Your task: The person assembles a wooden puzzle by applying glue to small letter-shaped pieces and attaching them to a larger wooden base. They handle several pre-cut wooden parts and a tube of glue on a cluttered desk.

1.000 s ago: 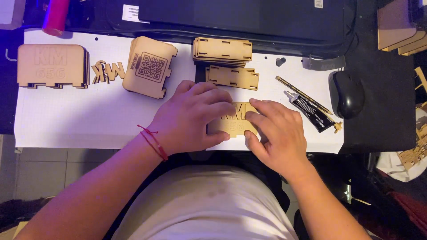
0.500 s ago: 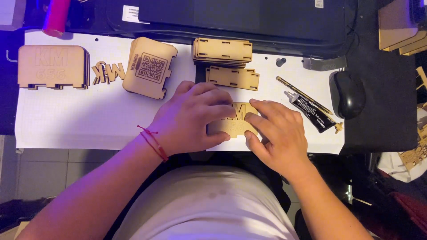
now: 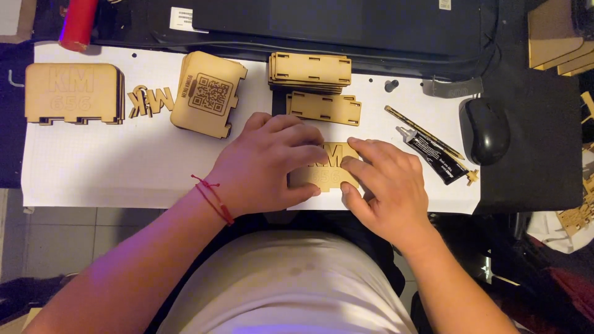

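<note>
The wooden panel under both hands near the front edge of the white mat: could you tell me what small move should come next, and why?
Probably lift the right hand slightly to check the seating. Both hands press flat on the wooden panel, covering most of it, so the fit cannot be judged. The left hand could keep it pinned. The black glue tube lies just to its right, within easy reach.

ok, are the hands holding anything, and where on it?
Both hands press a flat engraved wooden panel on the white sheet: left hand covers its left part, right hand its right edge and lower corner.
</note>
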